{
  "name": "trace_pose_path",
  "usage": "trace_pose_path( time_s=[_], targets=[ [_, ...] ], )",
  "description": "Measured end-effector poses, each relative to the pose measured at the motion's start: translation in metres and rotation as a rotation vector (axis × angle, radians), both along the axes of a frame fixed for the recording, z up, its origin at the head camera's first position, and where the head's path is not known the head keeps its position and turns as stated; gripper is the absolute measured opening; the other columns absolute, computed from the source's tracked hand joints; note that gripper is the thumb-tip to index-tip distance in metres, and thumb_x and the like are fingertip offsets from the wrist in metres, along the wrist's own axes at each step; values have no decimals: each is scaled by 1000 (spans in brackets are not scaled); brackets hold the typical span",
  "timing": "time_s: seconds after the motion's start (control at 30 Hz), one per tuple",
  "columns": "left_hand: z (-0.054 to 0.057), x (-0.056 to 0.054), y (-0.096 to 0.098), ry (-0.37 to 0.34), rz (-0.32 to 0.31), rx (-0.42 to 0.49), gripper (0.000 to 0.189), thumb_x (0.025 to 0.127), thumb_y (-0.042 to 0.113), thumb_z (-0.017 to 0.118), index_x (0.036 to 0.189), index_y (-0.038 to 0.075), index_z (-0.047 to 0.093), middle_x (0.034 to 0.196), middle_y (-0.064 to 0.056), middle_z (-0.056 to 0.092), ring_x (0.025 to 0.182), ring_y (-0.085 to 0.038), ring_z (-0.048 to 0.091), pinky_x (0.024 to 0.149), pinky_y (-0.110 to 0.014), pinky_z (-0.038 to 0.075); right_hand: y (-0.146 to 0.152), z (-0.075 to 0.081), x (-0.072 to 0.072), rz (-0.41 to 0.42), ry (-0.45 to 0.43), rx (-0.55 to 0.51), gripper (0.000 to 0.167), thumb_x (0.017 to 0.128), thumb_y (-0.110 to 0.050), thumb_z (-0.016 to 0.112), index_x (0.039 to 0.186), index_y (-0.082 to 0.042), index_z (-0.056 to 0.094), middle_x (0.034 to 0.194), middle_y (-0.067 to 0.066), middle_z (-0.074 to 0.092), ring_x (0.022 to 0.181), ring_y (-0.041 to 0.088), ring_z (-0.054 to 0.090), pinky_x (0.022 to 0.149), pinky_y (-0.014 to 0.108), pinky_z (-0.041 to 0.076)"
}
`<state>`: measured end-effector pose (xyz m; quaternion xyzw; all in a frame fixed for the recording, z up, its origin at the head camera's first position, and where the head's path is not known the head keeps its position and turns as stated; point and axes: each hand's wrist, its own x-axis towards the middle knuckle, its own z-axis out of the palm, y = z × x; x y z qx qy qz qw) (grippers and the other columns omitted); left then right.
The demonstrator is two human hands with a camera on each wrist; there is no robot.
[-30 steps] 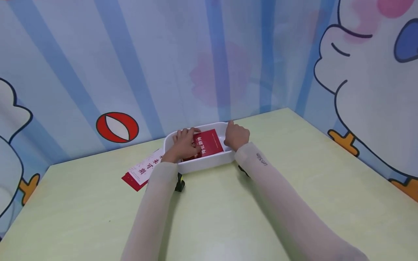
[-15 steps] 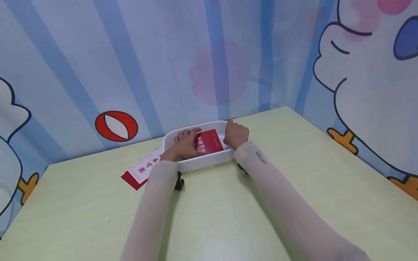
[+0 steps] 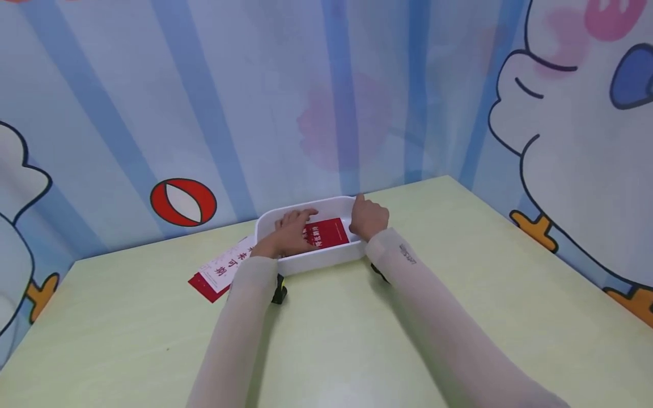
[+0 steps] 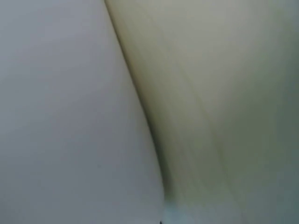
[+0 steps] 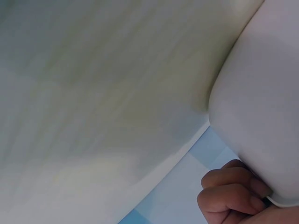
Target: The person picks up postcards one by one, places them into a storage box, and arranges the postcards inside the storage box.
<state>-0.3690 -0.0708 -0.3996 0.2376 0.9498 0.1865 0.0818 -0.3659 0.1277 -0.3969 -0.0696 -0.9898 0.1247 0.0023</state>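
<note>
A white plastic tray [image 3: 326,258] stands near the table's back edge. My right hand [image 3: 369,217] grips its right end, thumb inside and fingers curled round the rim; the right wrist view shows those curled fingers [image 5: 229,191] against the outer wall. In the tray lies a red card [image 3: 331,232] with white characters, its left part hidden. My left hand [image 3: 289,233] reaches over the left side of the tray, thumb and fingers spread apart above the card. Whether it touches the card I cannot tell. The left wrist view holds only the tray's wall [image 4: 74,112] and blurred tabletop.
Left of the tray, a white card [image 3: 224,266] with red characters overlaps another red card [image 3: 206,288], partly behind the tray and left arm. A patterned curtain [image 3: 275,113] rises directly behind the pale table [image 3: 326,340].
The red card has sunk lower and now lies flatter in the tray. My left thumb and fingers have spread wider apart. The right hand keeps its grip on the tray.
</note>
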Motion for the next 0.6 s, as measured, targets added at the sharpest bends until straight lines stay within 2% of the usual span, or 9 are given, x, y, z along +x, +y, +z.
trace_pose_path(
  time_s=[0.13, 0.37, 0.6],
  targets=[
    [-1, -1, 3, -9, -12, 9, 94, 78, 41, 77, 154, 21, 26, 156, -12, 31, 144, -32, 26, 121, -60, 18, 3, -1, -1, -6, 7, -1, 52, 89, -22, 71, 133, -6, 47, 117, 12, 69, 101, 26, 70, 94, 43, 57],
    [0, 0, 6, -43, -3, 32, 95, 77, 38, 78, 154, 24, 24, 156, -11, 28, 142, -33, 28, 116, -59, 30, 5, 0, 0, -19, -4, -30, 53, 89, -21, 70, 133, -4, 45, 117, 14, 68, 102, 27, 69, 93, 44, 57],
    [-3, 1, 2, -48, -17, 47, 93, 77, 34, 77, 153, 21, 26, 155, -12, 30, 142, -31, 29, 116, -59, 29, 1, -3, -1, -24, -16, -50, 55, 90, -20, 70, 135, -5, 44, 120, 14, 67, 102, 27, 69, 93, 44, 57]
  ],
)
